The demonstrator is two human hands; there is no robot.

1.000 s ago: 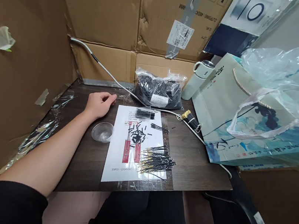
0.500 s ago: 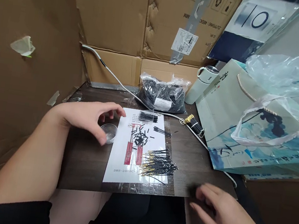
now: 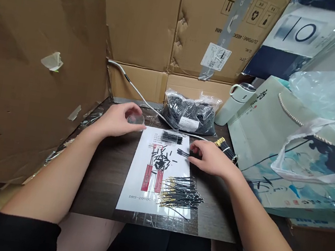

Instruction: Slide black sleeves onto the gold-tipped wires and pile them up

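My left hand (image 3: 119, 120) has its fingers and thumb curled round a small clear plastic cup (image 3: 137, 119), at the left of the printed sheet (image 3: 131, 179). My right hand (image 3: 211, 157) reaches over the sheet's right edge. Its thumb and fingers are apart around the right end of a small bundle of thin black leads (image 3: 183, 152), hiding that end. Short black tube pieces (image 3: 160, 164) lie scattered mid-sheet. Nearer me is a larger pile of black leads with gold tips (image 3: 179, 192). Farther back, a stack of black pieces (image 3: 172, 137) rests on the sheet.
A clear bag full of black parts (image 3: 189, 114) and a pale green bottle (image 3: 236, 104) stand at the back. A tied bundle of gold-tipped leads (image 3: 227, 149) lies behind my right hand. A white cable (image 3: 142, 96) crosses the back. Cardboard (image 3: 32, 101) walls the left; a paper bag (image 3: 263, 135) stands right.
My left hand has closed on the plastic cup and moved it away from me. My right hand has come from the table's front right edge to the small lead bundle. The view has shifted slightly.
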